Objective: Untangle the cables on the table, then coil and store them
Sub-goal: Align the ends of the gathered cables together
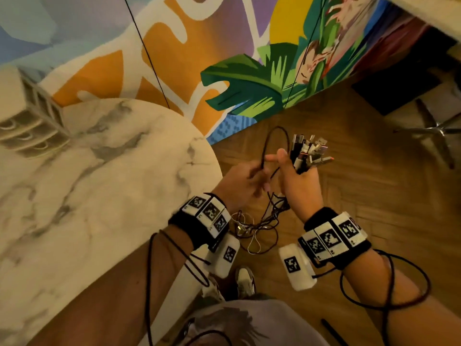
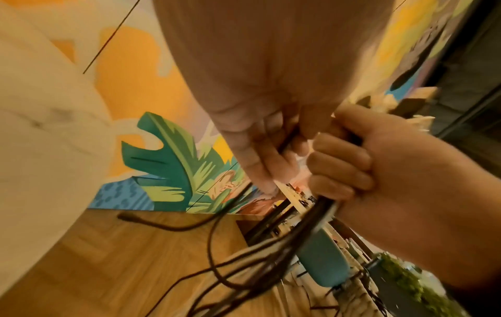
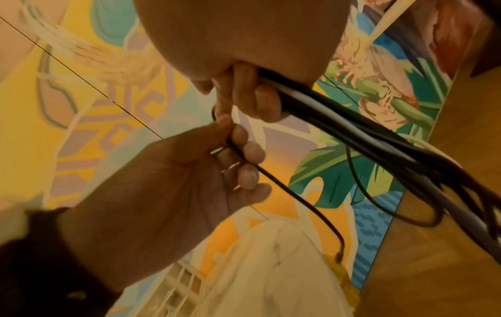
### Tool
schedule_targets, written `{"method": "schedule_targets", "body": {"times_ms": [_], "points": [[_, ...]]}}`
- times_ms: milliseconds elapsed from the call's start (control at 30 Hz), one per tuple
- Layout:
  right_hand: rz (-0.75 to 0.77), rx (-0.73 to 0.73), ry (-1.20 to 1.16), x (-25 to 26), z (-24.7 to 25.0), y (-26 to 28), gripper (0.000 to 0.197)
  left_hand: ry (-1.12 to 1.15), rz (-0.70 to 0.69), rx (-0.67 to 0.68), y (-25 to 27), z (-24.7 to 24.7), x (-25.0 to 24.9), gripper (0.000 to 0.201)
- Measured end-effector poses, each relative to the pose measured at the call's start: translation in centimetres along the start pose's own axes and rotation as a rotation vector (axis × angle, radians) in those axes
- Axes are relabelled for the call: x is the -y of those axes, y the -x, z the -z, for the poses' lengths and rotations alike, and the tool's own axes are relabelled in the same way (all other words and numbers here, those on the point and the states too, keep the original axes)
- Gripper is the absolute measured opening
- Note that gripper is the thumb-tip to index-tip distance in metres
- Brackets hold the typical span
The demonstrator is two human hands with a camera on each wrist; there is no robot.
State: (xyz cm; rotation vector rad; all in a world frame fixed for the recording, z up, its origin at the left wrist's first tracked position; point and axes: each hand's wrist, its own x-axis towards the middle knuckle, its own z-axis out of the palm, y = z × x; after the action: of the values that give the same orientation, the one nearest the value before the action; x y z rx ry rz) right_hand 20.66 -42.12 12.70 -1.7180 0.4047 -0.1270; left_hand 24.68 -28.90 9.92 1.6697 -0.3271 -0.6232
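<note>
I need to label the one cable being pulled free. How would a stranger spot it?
Look right of the marble table, above the wooden floor, where both hands meet. The right hand grips a bundle of cables; the single black cable arches up alone, pinched by the left hand.

Open wood floor (image 1: 349,186) is spreading across the right of the head view, giving a hand room; the marble table (image 1: 82,186) is blocking the left, a chair base (image 1: 439,132) is crowding the upper right, and dangling cables (image 1: 259,226) are cluttering the centre between both wrists
</note>
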Motion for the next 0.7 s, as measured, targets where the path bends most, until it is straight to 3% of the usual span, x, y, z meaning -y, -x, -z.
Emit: {"method": "schedule_targets", "body": {"times_ms": [67,100,133,200,267,300,367,467,500,567,633,700], "points": [[0.012,-0.046,0.020,-0.5,1.3,-0.6,0.035,0.129,0.065,-0.014,-0.5,0.6,1.6,0.024],[0.004,-0.070,0.015,-0.7,2.1,-0.8,0.038,0.083,0.147,-0.032,-0.7,0.7,3.2,0.025],[-0.003,-0.086,0.007,-0.9,2.7,-0.9,0.039,-0.061,0.264,-0.044,-0.6,0.9,4.9,0.025],[-0.027,-0.108,-0.031,-0.8,3.5,-0.9,0.041,-0.612,0.551,0.020,-0.3,1.5,7.9,0.032],[-0.048,-0.111,-0.079,-0.7,3.9,-1.0,0.043,-0.869,0.670,0.024,0.1,1.3,8.7,0.047],[-0.058,-0.110,-0.093,-0.7,3.9,-1.1,0.043,-0.854,0.614,-0.020,0.1,0.9,8.0,0.051],[-0.065,-0.093,-0.104,-0.5,3.7,-1.3,0.043,-0.730,0.335,-0.093,-0.1,-0.3,4.9,0.055],[-0.028,-0.029,-0.111,0.4,3.1,-1.3,0.043,-0.471,-0.090,0.046,-0.8,-2.5,-0.1,0.045],[-0.007,-0.010,-0.101,0.8,2.8,-1.2,0.043,-0.365,-0.136,0.096,-0.9,-3.0,-1.1,0.042],[0.039,0.021,-0.078,1.7,2.6,-1.3,0.042,-0.217,-0.084,0.141,-1.2,-3.8,-2.9,0.039],[0.098,0.067,-0.081,2.5,2.7,-1.5,0.036,-0.315,-0.023,0.112,-1.4,-4.2,-4.2,0.033],[0.167,0.113,-0.038,3.5,2.8,-1.8,0.035,-0.473,-0.093,0.063,-1.9,-4.8,-5.2,0.035]]}}
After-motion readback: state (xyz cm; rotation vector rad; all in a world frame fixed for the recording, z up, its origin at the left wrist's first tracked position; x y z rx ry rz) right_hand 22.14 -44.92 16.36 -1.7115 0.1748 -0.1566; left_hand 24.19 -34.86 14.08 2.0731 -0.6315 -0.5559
